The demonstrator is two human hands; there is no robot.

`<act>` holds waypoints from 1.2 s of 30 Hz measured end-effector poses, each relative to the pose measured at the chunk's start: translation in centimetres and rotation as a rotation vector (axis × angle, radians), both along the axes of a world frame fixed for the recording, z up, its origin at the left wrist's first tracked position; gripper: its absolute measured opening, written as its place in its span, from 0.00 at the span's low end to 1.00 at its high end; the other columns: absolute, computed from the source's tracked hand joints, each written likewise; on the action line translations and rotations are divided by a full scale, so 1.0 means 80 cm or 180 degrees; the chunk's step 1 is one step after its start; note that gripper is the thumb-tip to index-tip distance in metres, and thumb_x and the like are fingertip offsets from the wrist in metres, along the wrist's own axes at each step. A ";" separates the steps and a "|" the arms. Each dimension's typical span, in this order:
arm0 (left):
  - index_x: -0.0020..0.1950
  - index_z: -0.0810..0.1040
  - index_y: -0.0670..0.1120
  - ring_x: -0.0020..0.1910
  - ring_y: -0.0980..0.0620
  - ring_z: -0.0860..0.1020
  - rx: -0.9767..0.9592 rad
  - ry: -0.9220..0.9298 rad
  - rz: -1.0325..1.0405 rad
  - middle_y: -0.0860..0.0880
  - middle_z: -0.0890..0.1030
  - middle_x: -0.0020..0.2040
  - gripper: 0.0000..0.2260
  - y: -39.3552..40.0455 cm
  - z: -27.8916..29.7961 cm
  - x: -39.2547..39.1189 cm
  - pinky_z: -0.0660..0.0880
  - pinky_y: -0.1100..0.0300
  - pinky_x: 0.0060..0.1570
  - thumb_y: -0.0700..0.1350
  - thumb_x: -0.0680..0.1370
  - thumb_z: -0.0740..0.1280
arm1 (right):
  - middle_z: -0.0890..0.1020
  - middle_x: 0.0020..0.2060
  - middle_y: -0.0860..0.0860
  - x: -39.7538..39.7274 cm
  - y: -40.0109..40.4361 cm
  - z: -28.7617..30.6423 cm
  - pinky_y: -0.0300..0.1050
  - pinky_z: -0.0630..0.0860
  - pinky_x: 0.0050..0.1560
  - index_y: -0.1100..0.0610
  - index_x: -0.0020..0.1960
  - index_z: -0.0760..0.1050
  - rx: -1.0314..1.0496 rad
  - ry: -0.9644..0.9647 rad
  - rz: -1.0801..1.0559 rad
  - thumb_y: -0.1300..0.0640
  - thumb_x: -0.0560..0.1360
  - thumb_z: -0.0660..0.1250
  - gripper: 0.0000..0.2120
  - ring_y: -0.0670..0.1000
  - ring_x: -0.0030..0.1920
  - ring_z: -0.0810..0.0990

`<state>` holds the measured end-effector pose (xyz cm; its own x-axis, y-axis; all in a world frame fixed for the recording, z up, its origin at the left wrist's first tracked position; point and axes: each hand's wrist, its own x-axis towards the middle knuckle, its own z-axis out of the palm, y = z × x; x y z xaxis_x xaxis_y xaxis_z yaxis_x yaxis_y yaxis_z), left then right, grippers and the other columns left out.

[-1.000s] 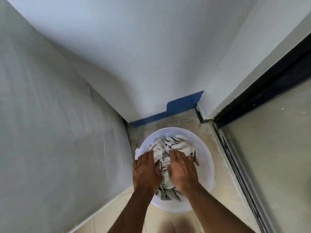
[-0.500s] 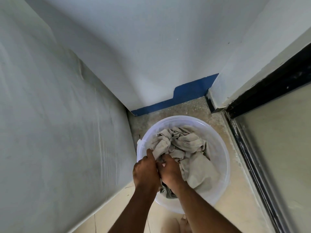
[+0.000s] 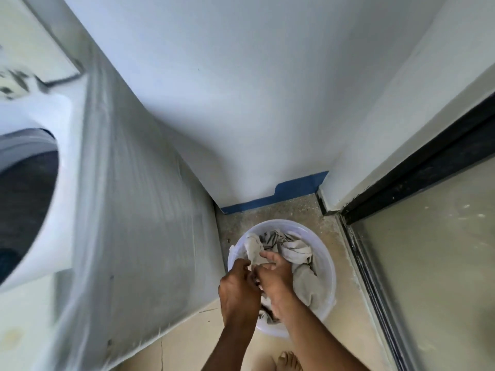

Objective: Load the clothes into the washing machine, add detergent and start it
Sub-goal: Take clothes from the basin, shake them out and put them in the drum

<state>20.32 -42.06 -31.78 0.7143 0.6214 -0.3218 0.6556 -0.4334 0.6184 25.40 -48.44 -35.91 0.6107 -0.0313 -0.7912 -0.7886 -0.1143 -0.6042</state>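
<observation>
A white plastic basin (image 3: 328, 259) stands on the floor in the corner, holding crumpled pale grey clothes (image 3: 294, 250). My left hand (image 3: 237, 286) and my right hand (image 3: 276, 274) are together over the basin's near left side, both gripping a bunch of the cloth. The white top-loading washing machine (image 3: 128, 223) stands at the left, its lid up and its dark round drum opening (image 3: 24, 204) showing at the far left. No detergent is in view.
The white wall with a blue skirting strip (image 3: 281, 195) closes the corner behind the basin. A dark-framed sliding glass door (image 3: 417, 263) runs along the right. Tiled floor lies between machine and door; my bare foot (image 3: 288, 361) shows at the bottom.
My hands went from lying flat on the clothes to bunching and gripping them at the basin's left side. The view has swung left, bringing the machine's open top into sight.
</observation>
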 end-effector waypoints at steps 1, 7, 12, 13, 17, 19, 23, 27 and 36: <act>0.52 0.83 0.50 0.37 0.45 0.82 -0.0030 -0.0058 0.0040 0.49 0.86 0.37 0.11 -0.002 0.020 0.000 0.78 0.54 0.37 0.35 0.77 0.69 | 0.88 0.44 0.55 0.003 0.000 0.025 0.50 0.84 0.40 0.49 0.56 0.81 0.0018 -0.0044 -0.0027 0.67 0.73 0.71 0.17 0.58 0.42 0.87; 0.55 0.83 0.51 0.40 0.48 0.83 -0.0334 -0.0429 0.0362 0.51 0.86 0.41 0.12 -0.011 0.146 0.007 0.79 0.56 0.41 0.36 0.78 0.67 | 0.88 0.44 0.54 0.014 -0.004 0.161 0.51 0.86 0.46 0.53 0.53 0.84 0.0014 -0.0378 0.0077 0.69 0.76 0.69 0.13 0.56 0.44 0.88; 0.55 0.84 0.52 0.40 0.60 0.83 -0.0587 -0.0791 0.0617 0.55 0.86 0.42 0.12 -0.019 0.243 0.001 0.73 0.77 0.37 0.36 0.78 0.70 | 0.89 0.45 0.52 0.014 -0.018 0.262 0.50 0.86 0.49 0.53 0.54 0.85 0.0149 -0.0654 0.0198 0.67 0.78 0.69 0.12 0.53 0.45 0.89; 0.55 0.84 0.51 0.41 0.61 0.83 -0.0642 -0.0869 0.0645 0.56 0.86 0.42 0.11 -0.022 0.256 -0.003 0.74 0.76 0.39 0.36 0.78 0.71 | 0.89 0.45 0.52 0.012 -0.021 0.279 0.51 0.86 0.51 0.52 0.53 0.86 0.0190 -0.0736 0.0269 0.67 0.78 0.70 0.12 0.52 0.46 0.89; 0.54 0.84 0.53 0.43 0.60 0.84 -0.0899 -0.1248 0.0652 0.55 0.86 0.42 0.12 -0.021 0.321 -0.019 0.81 0.67 0.45 0.35 0.78 0.72 | 0.89 0.43 0.50 0.009 -0.031 0.357 0.43 0.84 0.46 0.54 0.53 0.87 0.0139 -0.1240 0.0605 0.67 0.76 0.72 0.11 0.50 0.46 0.89; 0.53 0.84 0.54 0.44 0.58 0.84 -0.0984 -0.1358 0.0595 0.54 0.86 0.43 0.12 -0.020 0.347 -0.025 0.81 0.65 0.45 0.37 0.78 0.73 | 0.89 0.43 0.48 0.008 -0.036 0.391 0.40 0.83 0.45 0.54 0.52 0.88 0.0052 -0.1468 0.0779 0.66 0.76 0.74 0.10 0.48 0.45 0.88; 0.60 0.84 0.49 0.44 0.58 0.85 -0.0979 -0.1413 0.0279 0.54 0.86 0.43 0.13 -0.018 0.390 -0.037 0.83 0.61 0.49 0.37 0.77 0.74 | 0.88 0.44 0.45 0.005 -0.047 0.454 0.39 0.84 0.48 0.51 0.50 0.88 -0.0191 -0.1965 0.1174 0.65 0.74 0.76 0.11 0.41 0.45 0.87; 0.62 0.84 0.49 0.45 0.60 0.84 -0.0772 -0.1471 -0.0127 0.56 0.86 0.44 0.14 -0.020 0.432 -0.046 0.83 0.58 0.49 0.39 0.77 0.75 | 0.89 0.46 0.45 0.002 -0.052 0.516 0.38 0.83 0.51 0.52 0.51 0.88 -0.0295 -0.2408 0.1444 0.63 0.75 0.75 0.09 0.41 0.46 0.86; 0.51 0.84 0.53 0.41 0.61 0.82 -0.0260 -0.1613 -0.0310 0.58 0.84 0.40 0.04 -0.015 0.500 -0.043 0.82 0.55 0.43 0.44 0.79 0.73 | 0.88 0.48 0.44 -0.003 -0.052 0.651 0.35 0.80 0.55 0.52 0.50 0.89 0.0194 -0.3023 0.1359 0.68 0.76 0.72 0.13 0.41 0.50 0.85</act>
<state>16.91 -43.28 8.24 0.8462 0.5317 0.0345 0.2245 -0.4144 0.8820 25.18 -52.59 16.17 0.9335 0.3575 0.0277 0.1132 -0.2205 -0.9688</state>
